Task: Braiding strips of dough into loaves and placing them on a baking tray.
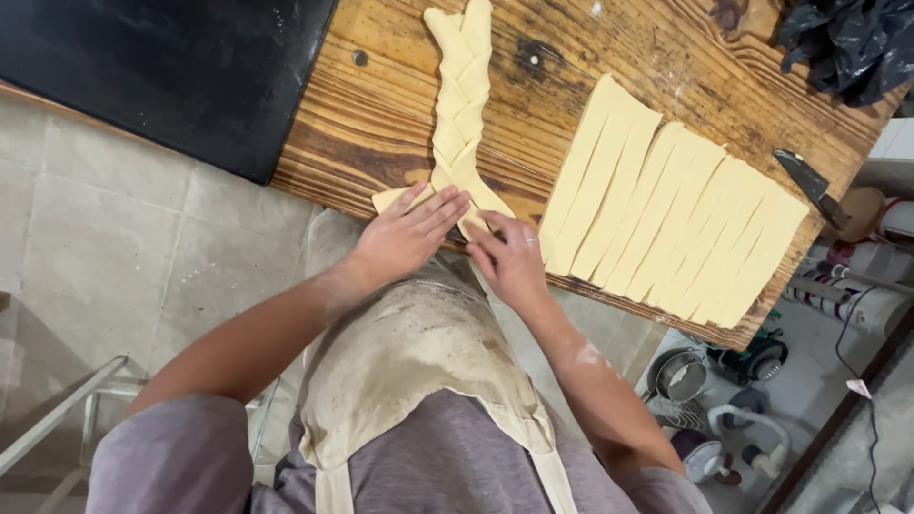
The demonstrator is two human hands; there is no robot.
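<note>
A braid of pale yellow dough (pixel 459 90) lies on the wooden table (pixel 381 124), running away from me. Its loose strand ends fan out at the near edge. My left hand (pixel 405 233) lies flat on the left strand ends, fingers pointing right. My right hand (pixel 509 255) pinches the right strand end with its fingertips. To the right lies a sheet of the same dough cut into several long strips (pixel 676 224), side by side.
A knife (pixel 809 183) rests on the table past the strips. A black plastic bag (pixel 847 43) sits at the far right corner. A dark slab (pixel 171 71) covers the table's left part. Pots and kitchen gear (pixel 724 400) stand on the floor at the right.
</note>
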